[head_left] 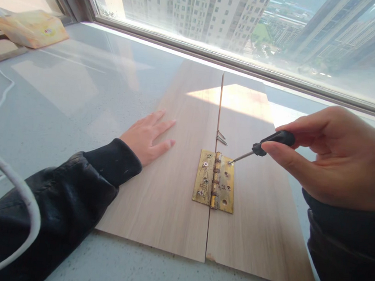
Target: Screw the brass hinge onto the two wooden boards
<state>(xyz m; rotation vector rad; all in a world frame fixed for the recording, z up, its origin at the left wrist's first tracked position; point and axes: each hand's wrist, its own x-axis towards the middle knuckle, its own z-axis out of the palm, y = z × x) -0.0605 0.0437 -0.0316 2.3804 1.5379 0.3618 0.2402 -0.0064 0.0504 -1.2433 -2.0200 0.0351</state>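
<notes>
Two pale wooden boards, a left board (168, 200) and a right board (258, 227), lie side by side with a narrow gap between them. A worn brass hinge (216, 181) spans the gap; screw heads show in its left leaf. My right hand (331, 159) grips a black-handled screwdriver (275, 141), whose tip meets the top hole area of the right leaf. My left hand (151, 137) rests flat on the left board with fingers spread. Several loose screws (221, 138) lie just above the hinge, beside the gap.
The boards lie on a speckled pale counter (89, 91) below a window (215, 55). A tissue pack (32, 28) sits at the far left. White cables (31, 207) run along the left side, one crossing in front of my left sleeve.
</notes>
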